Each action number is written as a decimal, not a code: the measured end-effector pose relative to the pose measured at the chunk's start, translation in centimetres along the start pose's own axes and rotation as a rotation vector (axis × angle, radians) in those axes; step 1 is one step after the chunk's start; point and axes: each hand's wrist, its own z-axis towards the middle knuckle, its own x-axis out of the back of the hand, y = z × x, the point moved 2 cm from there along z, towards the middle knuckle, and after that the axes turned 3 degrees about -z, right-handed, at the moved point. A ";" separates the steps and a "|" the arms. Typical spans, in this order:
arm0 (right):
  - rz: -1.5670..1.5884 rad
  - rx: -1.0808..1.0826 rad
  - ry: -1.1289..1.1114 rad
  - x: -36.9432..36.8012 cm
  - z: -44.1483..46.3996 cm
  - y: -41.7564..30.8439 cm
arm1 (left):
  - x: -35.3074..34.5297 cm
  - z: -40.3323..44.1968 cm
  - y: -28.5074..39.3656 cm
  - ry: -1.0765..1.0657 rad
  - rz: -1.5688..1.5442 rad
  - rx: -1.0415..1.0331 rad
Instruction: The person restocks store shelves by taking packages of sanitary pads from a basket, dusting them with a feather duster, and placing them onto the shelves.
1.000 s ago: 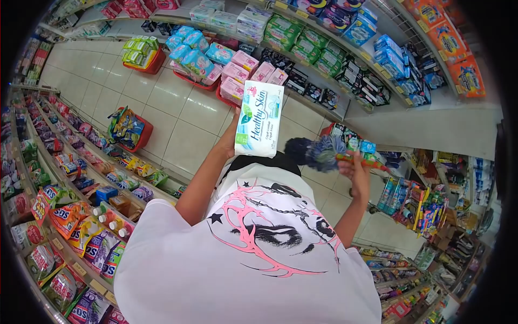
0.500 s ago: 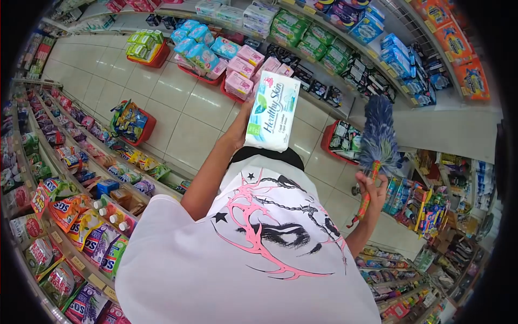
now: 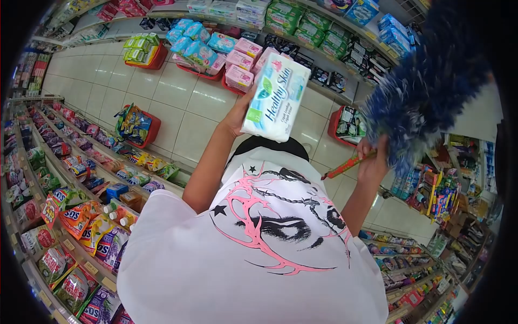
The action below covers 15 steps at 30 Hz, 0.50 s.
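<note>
Though it is partly hidden, the left hand [image 3: 236, 117] clasps a glossy, oblong pack [image 3: 278, 100].
The right hand [image 3: 379, 156] grips a shaggy blue duster [image 3: 423, 92], its far end blurred.

Bright light glints off floor tiles [image 3: 189, 121]; fisheye distortion bends shelves [image 3: 80, 256] at left; the duster [image 3: 426, 86], upper right, is blurred.
</note>
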 end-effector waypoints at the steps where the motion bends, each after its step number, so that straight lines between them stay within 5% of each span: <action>1: -0.063 -0.090 0.130 -0.3 0.2 0.0 | 0.4 0.0 -0.2 0.002 0.002 -0.004; 6: -0.345 -0.518 0.155 7.2 0.0 2.1 | 1.4 0.1 0.2 0.022 0.040 -0.018; 8: -1.203 0.348 -0.124 16.9 -1.6 7.0 | 1.9 -0.3 1.0 0.065 0.060 -0.045; 9: -1.203 0.354 -0.133 17.3 -1.4 6.1 | 3.7 -0.6 1.3 0.066 0.056 -0.054; 12: -1.350 0.053 -0.704 16.3 -1.7 1.2 | 7.9 -1.9 1.6 0.137 0.076 -0.059; 13: -1.381 -0.057 -0.891 16.5 -1.8 0.7 | 6.5 -2.5 2.6 0.172 0.465 -0.182; 15: -1.423 0.048 -0.913 17.2 -1.5 1.7 | 4.0 -3.5 3.4 0.221 1.238 -0.417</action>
